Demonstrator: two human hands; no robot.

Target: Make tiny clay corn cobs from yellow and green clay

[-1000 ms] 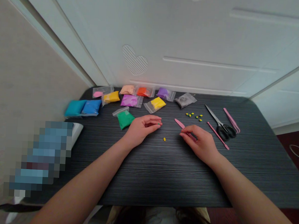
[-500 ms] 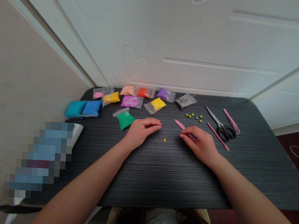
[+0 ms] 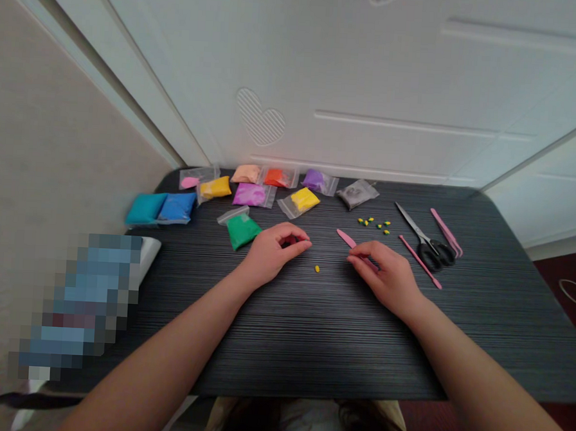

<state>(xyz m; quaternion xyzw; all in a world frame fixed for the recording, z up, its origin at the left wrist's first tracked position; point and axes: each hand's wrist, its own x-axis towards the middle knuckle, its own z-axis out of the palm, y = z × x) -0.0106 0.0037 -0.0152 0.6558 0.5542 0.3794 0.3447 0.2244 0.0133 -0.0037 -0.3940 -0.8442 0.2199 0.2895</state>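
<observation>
White panelled door (image 3: 373, 72) fills the far side, dark ribbed table (image 3: 320, 346) in front. Blurred-out item (image 3: 88, 295) at near left, content unreadable. Left hand (image 3: 274, 253) mid-table: thumb and forefinger curled, tips nearly meeting; cannot tell if anything is pinched between. Right hand (image 3: 386, 272) is over the pink knife (image 3: 346, 238), thumb and forefinger tips close together; blade pokes out toward far left; cannot tell if the handle is gripped. Clay bags (image 3: 305, 200) spread over the far left, green bag (image 3: 241, 231) nearest the left hand. Scissors (image 3: 431, 249) at right, pink stick (image 3: 418, 261) on their left, pink tweezers (image 3: 445, 231) on their right. Yellow-and-green bits (image 3: 366, 223) scattered beyond the right hand. Lone yellow bit (image 3: 317, 269) lies on the table between the hands, apart from both. Handling such tiny soft pieces probably wants fingertips only, light pressure, wrists steady on the table; pressing hard could flatten them.
</observation>
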